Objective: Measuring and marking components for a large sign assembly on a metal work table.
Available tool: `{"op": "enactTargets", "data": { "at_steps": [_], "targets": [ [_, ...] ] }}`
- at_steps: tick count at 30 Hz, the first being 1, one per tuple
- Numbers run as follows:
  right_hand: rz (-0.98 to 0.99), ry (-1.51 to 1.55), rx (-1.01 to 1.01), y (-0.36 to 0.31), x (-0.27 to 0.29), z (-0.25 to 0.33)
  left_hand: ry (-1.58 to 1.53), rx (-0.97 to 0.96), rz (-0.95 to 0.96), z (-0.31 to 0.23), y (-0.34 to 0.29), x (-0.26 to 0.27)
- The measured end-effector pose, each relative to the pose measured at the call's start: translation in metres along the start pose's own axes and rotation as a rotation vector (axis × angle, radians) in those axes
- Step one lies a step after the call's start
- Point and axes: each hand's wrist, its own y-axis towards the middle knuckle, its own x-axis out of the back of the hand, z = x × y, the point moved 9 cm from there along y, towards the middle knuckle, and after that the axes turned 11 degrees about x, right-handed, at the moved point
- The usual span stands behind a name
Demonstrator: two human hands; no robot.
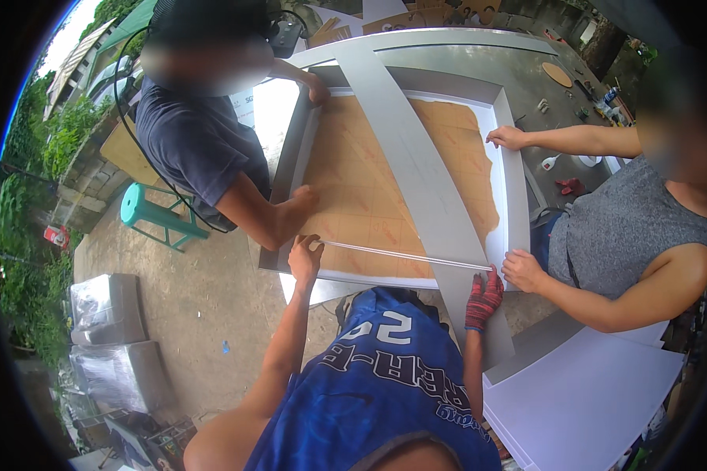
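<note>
A thin white strip [404, 255], seemingly doubled, stretches between my hands above the near side of a shallow grey frame [518, 188]. My bare left hand [305, 257] pinches its left end at the frame's near left corner. On the right, my right hand [485, 300], in a red and black knit glove, is closed at the other end. Inside the frame lies a panel covered in torn brown paper [353, 173], with white showing along its borders. A long flat grey metal strip [424, 165] crosses the frame diagonally and passes under the white strip near my right hand.
One co-worker [196, 149] leans over the frame's left side; another [620, 235] has both hands at its right edge. White sheets [581, 392] are stacked at the lower right. A green stool [145, 206] and wrapped blocks [118, 377] stand on the left.
</note>
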Motion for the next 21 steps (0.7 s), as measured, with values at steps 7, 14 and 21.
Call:
{"op": "enactTargets", "data": {
  "at_steps": [7,14,21],
  "targets": [
    [-0.014,-0.031,0.063,0.001,0.003,0.006,0.001,0.076,0.039,0.006,0.002,-0.005],
    [0.009,-0.091,0.091,0.002,0.002,0.009,-0.002,0.022,-0.033,0.001,-0.004,0.002],
    [0.018,-0.064,0.076,0.002,-0.003,0.009,0.006,0.047,-0.049,0.000,-0.001,0.004]
  ]
}}
